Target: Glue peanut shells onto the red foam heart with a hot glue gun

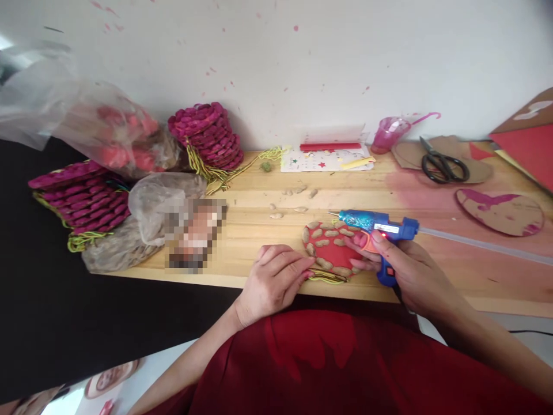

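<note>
My right hand point(406, 262) is wrapped round a blue hot glue gun point(400, 230), its nozzle pointing left above the table. A clear glue stick point(475, 241) sticks out of its back. Below the gun lies a red rounded piece point(334, 252) with peanuts point(323, 263) set round its rim and across its top. My left hand point(274, 279) is closed at the piece's near left edge, fingertips pinching the end of a bundle of yellow-green and brown yarn point(330, 276). The yarn runs along the near edge. Several loose peanuts point(301, 210) lie farther back.
Woven magenta baskets point(211, 138) and plastic bags point(125, 132) crowd the left. At the back are a printed sheet point(311, 161) and a pink cup point(386, 134). Black scissors point(444, 167) rest on cardboard at right, near a paint-stained cardboard oval point(501, 213).
</note>
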Tool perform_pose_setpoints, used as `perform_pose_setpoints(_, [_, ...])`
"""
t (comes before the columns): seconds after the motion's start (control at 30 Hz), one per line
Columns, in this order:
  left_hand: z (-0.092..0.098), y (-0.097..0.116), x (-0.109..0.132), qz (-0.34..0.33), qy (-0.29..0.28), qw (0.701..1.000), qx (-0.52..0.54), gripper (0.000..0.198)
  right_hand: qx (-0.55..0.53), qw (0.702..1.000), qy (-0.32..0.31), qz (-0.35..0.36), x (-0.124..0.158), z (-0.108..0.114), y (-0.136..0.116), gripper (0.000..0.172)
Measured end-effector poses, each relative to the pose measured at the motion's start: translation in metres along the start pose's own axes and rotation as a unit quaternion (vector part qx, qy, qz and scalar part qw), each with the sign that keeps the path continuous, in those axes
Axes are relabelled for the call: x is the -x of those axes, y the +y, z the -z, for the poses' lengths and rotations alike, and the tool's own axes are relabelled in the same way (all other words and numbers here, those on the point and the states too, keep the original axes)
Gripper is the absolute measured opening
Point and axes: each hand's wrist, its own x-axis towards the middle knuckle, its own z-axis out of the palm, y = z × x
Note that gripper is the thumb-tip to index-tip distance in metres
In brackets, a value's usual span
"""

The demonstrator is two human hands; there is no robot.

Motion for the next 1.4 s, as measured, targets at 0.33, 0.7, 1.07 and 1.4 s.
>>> perform_pose_setpoints(0.33, [0.005,0.0,0.0,0.032,0.012,0.998,-0.045,0.035,0.013,1.0,0.01,-0.009,0.0,0.002,0.001,0.022])
perform_pose_setpoints(0.7, [0.079,-0.057,-0.007,0.379,0.038,0.866,-0.324,0.103,0.026,1.0,0.007,-0.011,-0.004,0.008,0.008,0.026])
perform_pose_setpoints(1.07, [0.089,-0.089,-0.025,0.455,-0.089,0.81,-0.359,0.097,0.014,1.0,-0.002,-0.013,-0.006,0.011,0.012,0.03])
perform_pose_setpoints(1.4, [0.078,-0.094,-0.036,0.466,-0.09,0.794,-0.381,0.087,0.02,1.0,0.01,-0.015,-0.005,0.007,0.011,0.029])
